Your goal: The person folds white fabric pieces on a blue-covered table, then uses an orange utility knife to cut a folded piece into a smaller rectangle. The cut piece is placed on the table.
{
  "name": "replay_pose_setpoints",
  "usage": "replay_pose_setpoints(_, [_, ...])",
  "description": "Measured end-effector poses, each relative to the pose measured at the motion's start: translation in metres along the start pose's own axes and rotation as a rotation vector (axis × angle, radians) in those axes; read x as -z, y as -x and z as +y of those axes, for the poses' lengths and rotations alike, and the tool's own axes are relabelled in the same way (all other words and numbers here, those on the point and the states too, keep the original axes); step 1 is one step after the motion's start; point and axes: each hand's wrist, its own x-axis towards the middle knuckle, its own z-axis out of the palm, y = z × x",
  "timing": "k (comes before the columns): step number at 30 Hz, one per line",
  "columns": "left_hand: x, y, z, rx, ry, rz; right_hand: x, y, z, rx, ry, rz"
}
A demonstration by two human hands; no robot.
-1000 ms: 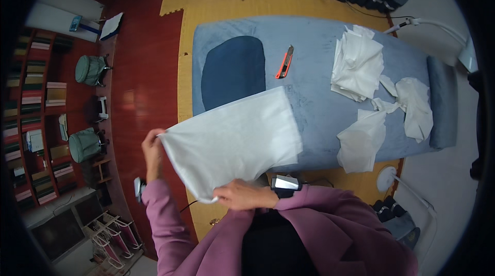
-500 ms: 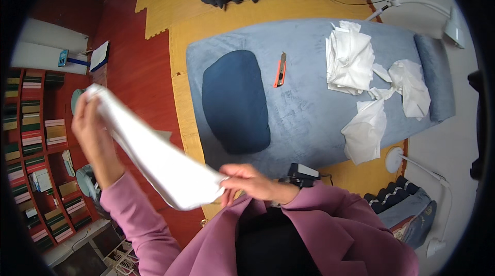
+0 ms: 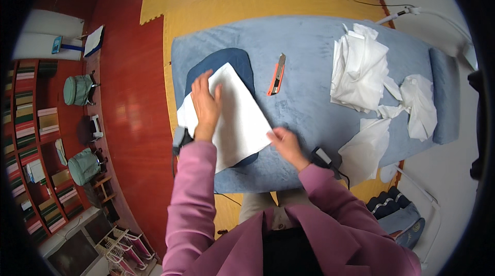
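A white cloth [image 3: 236, 121] lies spread at a slant over the dark blue cushion [image 3: 219, 62], whose far end shows beyond it. My left hand [image 3: 206, 106] rests on top of the cloth, fingers stretched out and thumb apart. At the cloth's right corner, my right hand [image 3: 289, 147] pinches the edge between thumb and fingers. An orange utility knife [image 3: 277, 76] lies on the blue bed beyond the right hand, blade part pointing away.
On the blue bed [image 3: 304, 111], a pile of folded white cloths [image 3: 358, 69] lies right, with crumpled white cloths [image 3: 418, 103] beside it. A black device [image 3: 325, 158] is by my right wrist. A bolster [image 3: 444, 95] closes the right end. Green stools [image 3: 85, 166] stand left.
Both hands have moved right, over the bed. The white cloth, held up in the air left of the bed before, now lies on the cushion. My left hand has let go of its corner.
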Motion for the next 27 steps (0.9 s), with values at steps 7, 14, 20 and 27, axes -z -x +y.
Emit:
replay_pose_setpoints(7, [0.025, 0.193, 0.05, 0.818, 0.384, -0.258, 0.018, -0.139, -0.038, 0.004, 0.237, 0.558])
replay_pose_setpoints(14, [0.017, 0.238, 0.072, 0.766, 0.515, -0.451, 0.029, -0.151, -0.058, -0.067, 0.175, 0.195])
replay_pose_setpoints(20, [-0.04, 0.212, 0.086, 1.461, 1.084, -0.404, 0.067, -0.05, -0.019, 0.03, 0.042, 0.03])
replay_pose_setpoints(27, [-0.078, 0.215, 0.09, 1.732, 1.542, 0.124, 0.093, 0.054, 0.012, -0.2, -0.046, -0.196])
